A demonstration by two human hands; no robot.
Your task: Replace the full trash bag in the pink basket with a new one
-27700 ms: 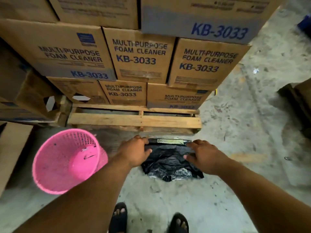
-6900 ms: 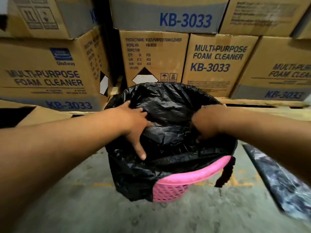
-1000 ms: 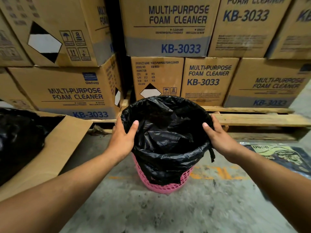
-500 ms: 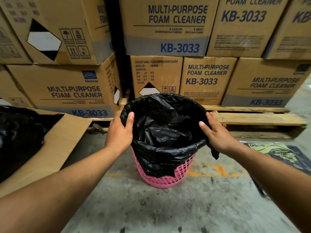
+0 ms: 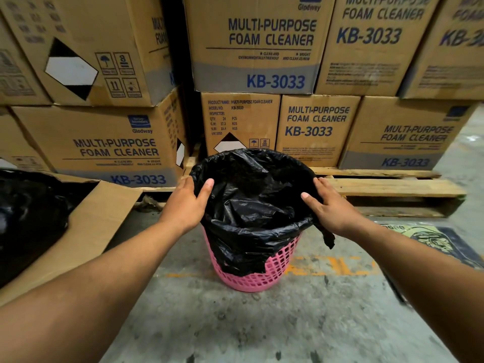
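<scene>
The pink basket (image 5: 258,276) stands upright on the concrete floor in front of a pallet. A new black trash bag (image 5: 251,203) lines it, its mouth folded down over the rim and hanging partway down the outside. My left hand (image 5: 187,203) grips the bag's left rim, thumb inside the mouth. On the right rim, my right hand (image 5: 331,206) holds the bag the same way. A full black bag (image 5: 28,213) lies at the far left on flattened cardboard.
Stacked cardboard boxes (image 5: 254,45) of foam cleaner rise right behind the basket on a wooden pallet (image 5: 387,187). A flattened carton (image 5: 86,231) lies to the left. A pack of bags (image 5: 429,244) lies on the floor at the right.
The view has risen and drawn back slightly. Both hands stay on the bag's rim, and more of the pink basket's side shows below the folded bag.
</scene>
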